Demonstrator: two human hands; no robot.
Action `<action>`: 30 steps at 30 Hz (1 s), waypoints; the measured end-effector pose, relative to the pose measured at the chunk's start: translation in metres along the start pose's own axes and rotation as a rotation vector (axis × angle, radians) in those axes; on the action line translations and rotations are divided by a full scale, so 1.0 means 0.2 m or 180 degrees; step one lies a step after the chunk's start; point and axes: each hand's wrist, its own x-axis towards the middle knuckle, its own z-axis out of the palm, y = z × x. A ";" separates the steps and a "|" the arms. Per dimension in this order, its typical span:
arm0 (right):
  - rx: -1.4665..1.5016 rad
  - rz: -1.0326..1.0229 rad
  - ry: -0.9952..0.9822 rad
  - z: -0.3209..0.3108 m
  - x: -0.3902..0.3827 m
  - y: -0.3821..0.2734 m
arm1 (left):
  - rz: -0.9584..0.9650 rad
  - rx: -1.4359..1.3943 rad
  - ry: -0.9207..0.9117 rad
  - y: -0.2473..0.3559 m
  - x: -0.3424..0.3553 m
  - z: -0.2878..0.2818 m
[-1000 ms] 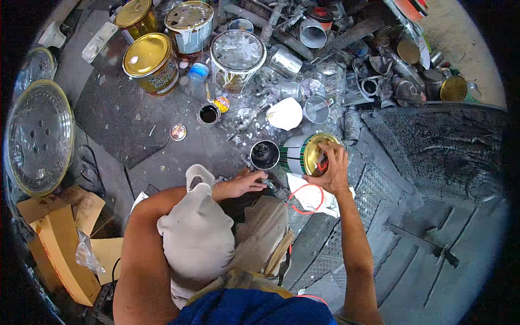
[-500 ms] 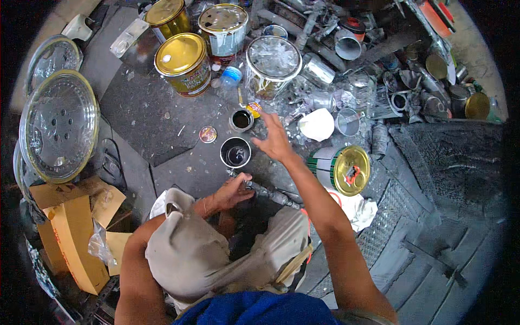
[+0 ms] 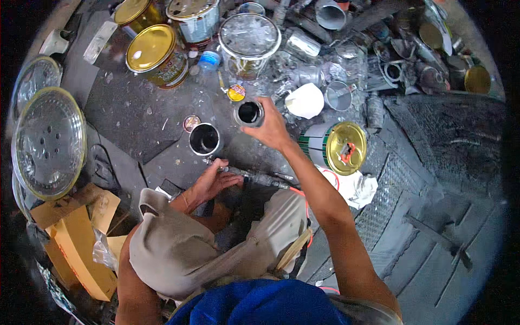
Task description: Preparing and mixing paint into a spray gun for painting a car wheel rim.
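The right hand [image 3: 269, 127] has left the gold-lidded can [image 3: 337, 147] — it now grips a small open can [image 3: 249, 113] (dark inside). The view has shifted too.

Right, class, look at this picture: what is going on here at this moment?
A person crouches over a dark, cluttered floor. The right hand grips a small open can with dark contents. The left hand holds a slim metal tool beside a second open can. A tin with a gold lid lies on its side near a white rag; larger tins stand beyond.
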 end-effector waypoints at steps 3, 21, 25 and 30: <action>-0.0238 0.0165 0.0020 -0.13 -0.21 0.02 | -0.0141 0.0180 -0.0092 0.02 -0.06 0.04; -0.1389 0.0991 -0.0737 -0.04 -1.11 0.55 | 0.0733 0.0624 0.0548 0.31 -0.25 0.19; -0.1834 0.1040 -0.1035 0.02 -1.04 0.53 | 0.0600 0.0868 0.0397 0.37 -0.27 0.24; -0.1466 0.1013 -0.1326 -0.09 -1.08 0.50 | 0.0918 0.1235 0.0146 0.35 -0.29 0.37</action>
